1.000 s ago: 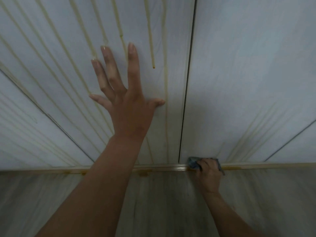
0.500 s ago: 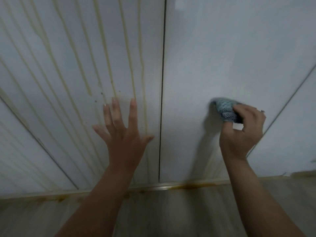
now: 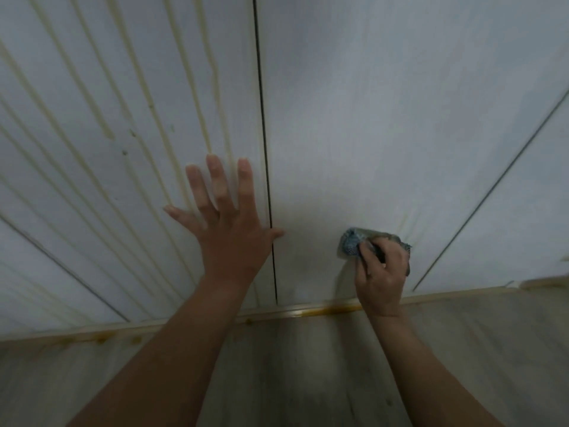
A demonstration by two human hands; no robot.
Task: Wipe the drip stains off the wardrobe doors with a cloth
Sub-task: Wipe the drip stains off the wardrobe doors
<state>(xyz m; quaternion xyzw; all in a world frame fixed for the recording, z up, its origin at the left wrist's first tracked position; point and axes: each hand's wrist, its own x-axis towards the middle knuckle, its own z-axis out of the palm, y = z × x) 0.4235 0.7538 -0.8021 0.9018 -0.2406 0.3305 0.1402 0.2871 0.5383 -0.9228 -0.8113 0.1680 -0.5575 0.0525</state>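
The left door (image 3: 92,149) was striped with pale yellow drip stains (image 3: 107,134), long thin runs going from the top of the panel down toward the bottom rail (image 3: 308,312). Some ended in small beads partway down. My left hand (image 3: 229,229) lay flat on that door with the fingers spread wide and holding nothing. The palm rested on the lowest stretch of the streaks, and the thumb reached across the dark seam (image 3: 264,134) between the doors.

The right door (image 3: 385,118) looked nearly clean, with only a faint yellowish trace just beside the cloth (image 3: 351,243). My right hand (image 3: 383,272) gripped that bunched blue-grey cloth and pressed it low on the panel.

So I judged the heavy work lay to the left of the cloth, past the seam. My empty hand was nearer it, and the wiping would best follow the streaks lengthwise. Amber smears sat along the rail.
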